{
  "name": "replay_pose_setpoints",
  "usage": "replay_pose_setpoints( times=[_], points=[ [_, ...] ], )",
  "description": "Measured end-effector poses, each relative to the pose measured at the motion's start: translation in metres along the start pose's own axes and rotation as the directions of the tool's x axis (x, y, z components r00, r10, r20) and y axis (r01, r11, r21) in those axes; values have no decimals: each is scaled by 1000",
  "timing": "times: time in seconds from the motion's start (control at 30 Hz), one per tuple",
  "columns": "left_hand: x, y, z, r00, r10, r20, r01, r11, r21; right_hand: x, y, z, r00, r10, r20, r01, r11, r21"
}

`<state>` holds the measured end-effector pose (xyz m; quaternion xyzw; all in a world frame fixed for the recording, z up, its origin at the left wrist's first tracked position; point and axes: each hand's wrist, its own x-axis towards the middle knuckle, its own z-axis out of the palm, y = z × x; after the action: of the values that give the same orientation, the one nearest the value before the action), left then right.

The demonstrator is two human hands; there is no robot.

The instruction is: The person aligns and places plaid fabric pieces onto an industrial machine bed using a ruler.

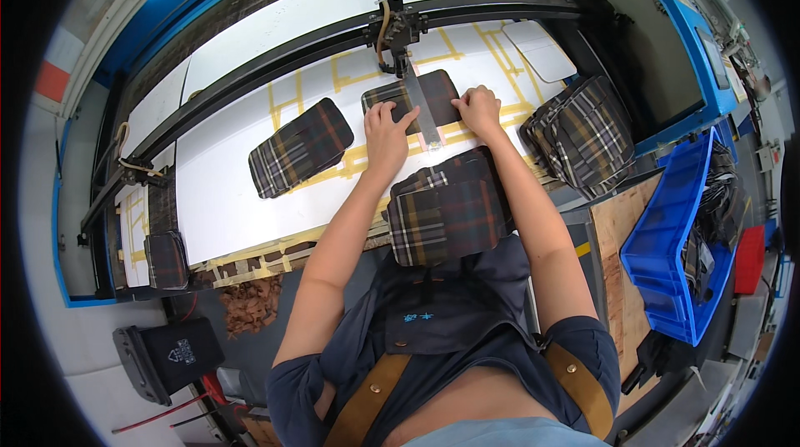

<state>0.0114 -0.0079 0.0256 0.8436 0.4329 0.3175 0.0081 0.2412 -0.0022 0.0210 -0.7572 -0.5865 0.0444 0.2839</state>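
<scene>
Left hand (387,132), fingers spread, and right hand (480,108), fingers curled, are pressing the far plaid piece (412,99) and metal ruler (422,114) flat.

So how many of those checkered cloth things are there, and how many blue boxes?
Single plaid fabric pieces on the white work bed: 2 (one under both hands, one to its left)
Stacks of plaid fabric pieces: 3 (front, right, far left)
Blue plastic bins: 1
Total: 6
</scene>
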Motion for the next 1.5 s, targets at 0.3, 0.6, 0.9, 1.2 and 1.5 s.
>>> replay_pose_setpoints(
  times=[0.3,0.6,0.9,1.2,1.5],
  points=[
    [-3,-2,0,999,50,8,-50,999,-5,3,-5,-13,990,79,120,-82,996,20],
    [-23,5,-6,986,139,91,-130,987,-94,-1,-2,-10,999,30,17,-30,999,-24],
    [-31,8,-12,992,111,55,-102,983,-153,1,13,-12,992,107,62,-115,983,143],
    [-32,12,-14,992,118,55,-111,987,-113,0,-2,-18,969,121,215,-118,993,-26],
    [-32,12,-15,995,90,50,-84,990,-116,-2,-10,-27,970,124,208,-117,992,-45]
  ],
)
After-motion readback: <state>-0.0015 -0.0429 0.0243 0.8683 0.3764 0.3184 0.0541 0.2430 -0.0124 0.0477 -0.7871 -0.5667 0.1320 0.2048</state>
